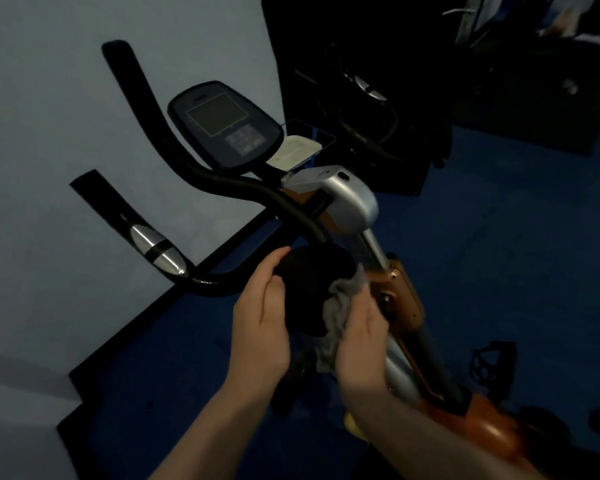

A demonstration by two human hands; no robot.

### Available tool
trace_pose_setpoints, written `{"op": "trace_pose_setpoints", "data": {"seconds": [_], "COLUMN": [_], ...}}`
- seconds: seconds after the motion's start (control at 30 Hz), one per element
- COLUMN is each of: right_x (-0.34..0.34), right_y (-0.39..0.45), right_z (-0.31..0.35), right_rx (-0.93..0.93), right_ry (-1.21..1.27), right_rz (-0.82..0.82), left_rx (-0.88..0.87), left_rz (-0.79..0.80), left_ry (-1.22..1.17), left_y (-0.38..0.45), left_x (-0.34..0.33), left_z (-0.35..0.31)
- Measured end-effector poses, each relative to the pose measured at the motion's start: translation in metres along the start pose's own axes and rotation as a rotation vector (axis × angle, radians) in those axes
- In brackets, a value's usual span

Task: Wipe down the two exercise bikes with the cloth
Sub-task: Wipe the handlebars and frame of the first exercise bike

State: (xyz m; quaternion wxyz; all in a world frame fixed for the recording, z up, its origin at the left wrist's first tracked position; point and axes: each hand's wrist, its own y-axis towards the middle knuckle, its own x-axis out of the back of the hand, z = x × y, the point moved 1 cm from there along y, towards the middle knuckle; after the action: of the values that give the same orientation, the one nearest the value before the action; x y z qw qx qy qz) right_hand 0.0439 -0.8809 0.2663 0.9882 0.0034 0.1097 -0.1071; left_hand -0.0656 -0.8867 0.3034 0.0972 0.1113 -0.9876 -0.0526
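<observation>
The left hand [260, 327] curls round the left side of a black pad [312, 289] on the bike [357, 206], just below the handlebar [222, 181]. The right hand [359, 337] presses a grey cloth [340, 306] against the pad's right side, fingers wrapped over it. The console [224, 124] faces the wall [49, 133], above blue floor [499, 254].

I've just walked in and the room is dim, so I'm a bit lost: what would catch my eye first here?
Low in the middle, the left hand holds the bike's round black part while the right hand presses a crumpled grey cloth against it. Above them, the dark oval console with its grey screen sits between curved black handlebars, before a pale wall.
</observation>
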Motion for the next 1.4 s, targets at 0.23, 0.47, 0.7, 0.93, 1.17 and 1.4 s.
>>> {"op": "trace_pose_setpoints", "data": {"seconds": [0.23,0.47,0.7,0.93,1.17,1.4], "right_x": [-0.001,-0.004,0.001,-0.008,-0.006,0.002], "right_y": [0.008,0.024,0.026,0.016,0.041,0.070], "right_z": [0.012,0.033,0.028,0.015,0.035,0.058], "right_rx": [0.038,0.140,0.203,0.181,0.337,0.643], "right_ry": [-0.098,-0.328,-0.481,-0.294,-0.448,-1.078], "right_rz": [-0.044,-0.010,0.075,-0.025,0.078,0.433], "left_rx": [-0.033,-0.063,-0.047,-0.033,-0.019,0.011], "left_rz": [0.050,0.045,0.018,-0.004,-0.036,-0.145], "left_ry": [0.061,0.091,0.078,0.053,-0.002,-0.031], "left_y": [0.003,0.003,0.004,0.003,0.004,-0.001], "left_x": [0.005,0.005,0.002,0.001,-0.001,-0.010], "left_z": [0.002,0.002,0.006,0.005,0.007,0.000]}}
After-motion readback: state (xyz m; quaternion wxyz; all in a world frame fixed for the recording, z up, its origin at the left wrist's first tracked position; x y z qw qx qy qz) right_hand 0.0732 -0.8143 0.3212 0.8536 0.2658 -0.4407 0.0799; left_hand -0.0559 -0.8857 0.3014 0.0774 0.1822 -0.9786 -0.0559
